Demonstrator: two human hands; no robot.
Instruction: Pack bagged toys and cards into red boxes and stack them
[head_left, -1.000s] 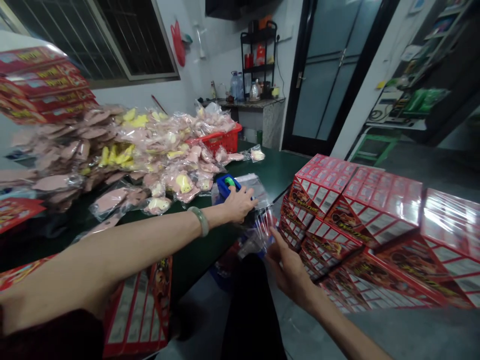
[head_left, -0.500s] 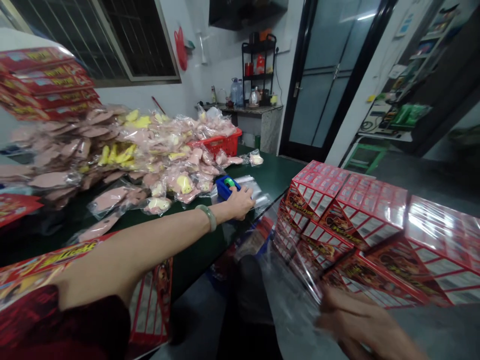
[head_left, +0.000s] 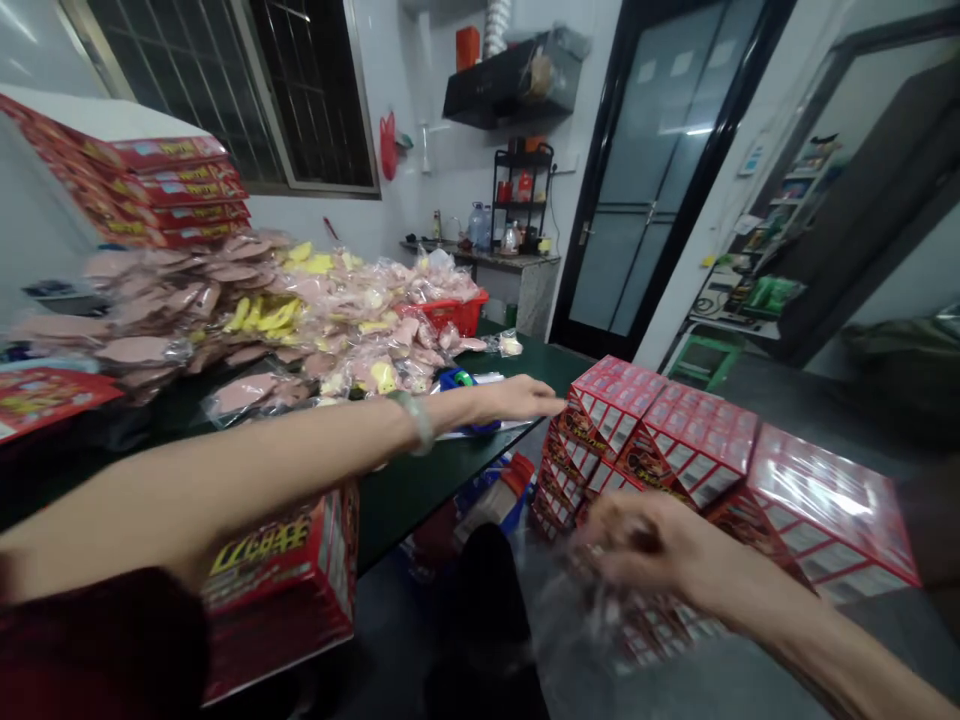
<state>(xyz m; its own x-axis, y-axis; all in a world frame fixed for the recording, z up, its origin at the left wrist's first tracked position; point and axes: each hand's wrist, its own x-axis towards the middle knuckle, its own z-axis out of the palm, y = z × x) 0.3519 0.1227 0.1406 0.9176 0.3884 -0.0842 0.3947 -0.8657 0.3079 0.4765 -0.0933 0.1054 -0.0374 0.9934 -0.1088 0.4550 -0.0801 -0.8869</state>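
My left hand (head_left: 521,398) reaches past the table edge with fingers stretched out and nothing seen in them. A green bangle (head_left: 417,422) circles that wrist. Partly behind this arm sits a blue tape dispenser (head_left: 456,379) with green tape, beside clear plastic sheets. My right hand (head_left: 645,540) is smeared by motion, its fingers curled round crumpled clear plastic film (head_left: 577,600) that hangs below. Beyond it stand stacked red boxes (head_left: 694,425), wrapped in shiny plastic. Under my left forearm lies another red printed box (head_left: 285,570).
Bagged pink and yellow pieces (head_left: 300,310) are heaped on the dark green table (head_left: 405,500), partly in a red basket (head_left: 461,315). Flat red boxes (head_left: 187,190) are piled at the back left. A blue bin (head_left: 517,505) stands below the table edge.
My left hand has moved right, off the tape dispenser, and its fingers have straightened. My right hand has come up and left with the film, which is now bunched. The view has shifted.
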